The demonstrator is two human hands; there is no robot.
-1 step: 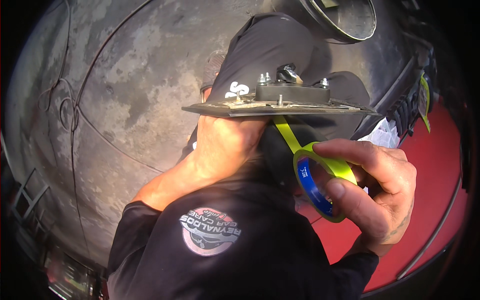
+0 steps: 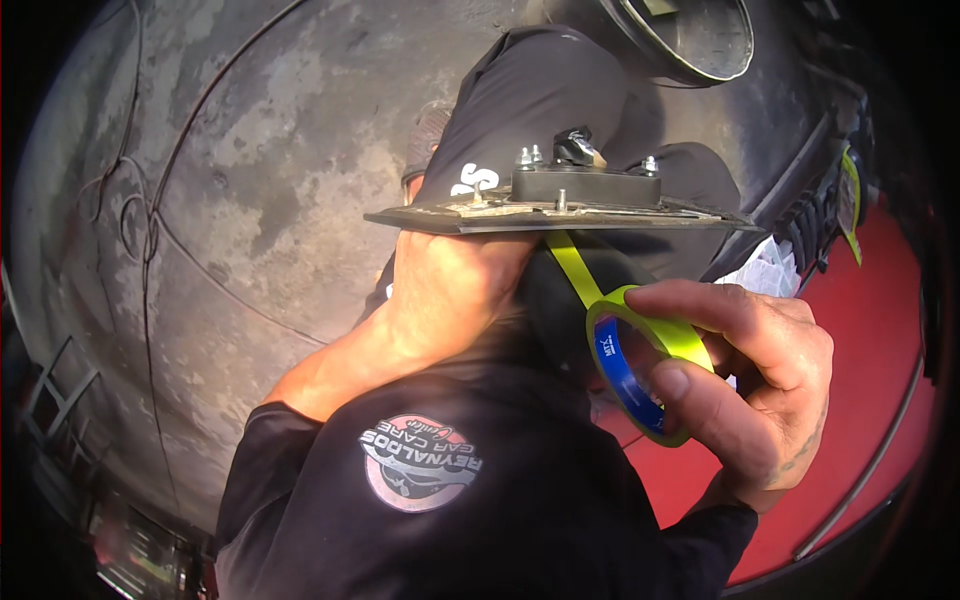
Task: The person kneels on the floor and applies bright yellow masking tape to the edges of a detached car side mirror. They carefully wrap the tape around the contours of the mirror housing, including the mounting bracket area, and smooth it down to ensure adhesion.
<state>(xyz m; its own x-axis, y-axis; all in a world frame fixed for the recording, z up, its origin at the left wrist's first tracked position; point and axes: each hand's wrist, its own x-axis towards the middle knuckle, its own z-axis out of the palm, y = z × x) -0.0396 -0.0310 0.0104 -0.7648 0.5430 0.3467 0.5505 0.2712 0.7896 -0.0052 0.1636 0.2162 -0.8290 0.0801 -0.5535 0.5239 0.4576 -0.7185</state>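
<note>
A thin black panel is seen nearly edge-on over my lap, with a raised black block, metal studs and nuts on its upper side. My left hand holds the panel from below; the fingers are mostly hidden against its underside. In my right hand, pinched between thumb and fingers, is a roll of yellow-green tape with a blue inner core. From that roll a tape strip stretches up to the panel's underside, where its end is out of sight.
Dark cables run over the stained floor at left. A round metal-rimmed container stands at the far right. Beside my right arm lies a red surface, with crumpled white paper near it.
</note>
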